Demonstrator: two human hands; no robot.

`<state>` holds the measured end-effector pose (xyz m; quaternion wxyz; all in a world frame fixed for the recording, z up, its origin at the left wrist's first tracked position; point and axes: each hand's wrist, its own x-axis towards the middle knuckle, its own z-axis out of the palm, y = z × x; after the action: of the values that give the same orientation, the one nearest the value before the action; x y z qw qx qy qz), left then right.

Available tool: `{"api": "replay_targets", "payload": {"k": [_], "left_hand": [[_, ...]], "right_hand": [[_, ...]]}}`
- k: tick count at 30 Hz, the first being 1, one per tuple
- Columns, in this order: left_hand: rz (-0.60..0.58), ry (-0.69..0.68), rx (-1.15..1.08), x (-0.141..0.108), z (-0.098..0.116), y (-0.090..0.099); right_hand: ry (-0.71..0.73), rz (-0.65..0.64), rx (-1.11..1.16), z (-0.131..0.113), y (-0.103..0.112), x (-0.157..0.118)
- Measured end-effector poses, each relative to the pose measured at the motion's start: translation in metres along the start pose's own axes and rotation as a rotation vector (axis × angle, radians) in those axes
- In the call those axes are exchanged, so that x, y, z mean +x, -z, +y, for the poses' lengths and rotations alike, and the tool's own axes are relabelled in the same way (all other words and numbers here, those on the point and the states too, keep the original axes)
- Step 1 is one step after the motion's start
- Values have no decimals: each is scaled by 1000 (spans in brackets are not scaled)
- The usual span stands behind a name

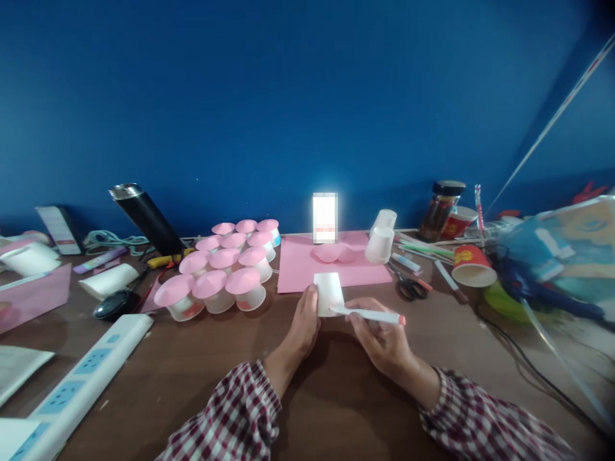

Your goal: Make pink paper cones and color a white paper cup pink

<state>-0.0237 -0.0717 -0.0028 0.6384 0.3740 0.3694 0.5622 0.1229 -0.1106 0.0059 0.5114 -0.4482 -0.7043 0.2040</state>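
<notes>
My left hand (303, 323) grips a white paper cup (329, 293) by its left side, above the front of the table. In my right hand (379, 336) is a white marker pen (377, 315) with a reddish end, its other tip touching the lower part of the cup. Faint reddish marks show near that tip. Behind the cup lie pink paper sheets (293, 266), with pink cut pieces (331, 251) on top. To the left stand several white cups topped with pink paper cones (211, 283).
Stacked white cups (381, 240), black scissors (410, 287), loose markers (449, 278) and a red cup (473, 266) lie right. A power strip (98, 365), black mouse (118, 304) and black flask (147, 218) are left. A bright phone-like screen (325, 218) stands behind.
</notes>
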Motion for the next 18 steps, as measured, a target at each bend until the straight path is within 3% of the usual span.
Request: {"api": "replay_targets", "payload": {"k": [7,14,18], "left_hand": [[-60,-19,34,-4,3,1],[-3,18,-54,3,-4,-3],[19,-13,35,-1,1,-2]], "right_hand": [[-9,3,19,0,0,0],[-21,-3,20,-4,1,0],[-12,6,26,1,0,0]]}}
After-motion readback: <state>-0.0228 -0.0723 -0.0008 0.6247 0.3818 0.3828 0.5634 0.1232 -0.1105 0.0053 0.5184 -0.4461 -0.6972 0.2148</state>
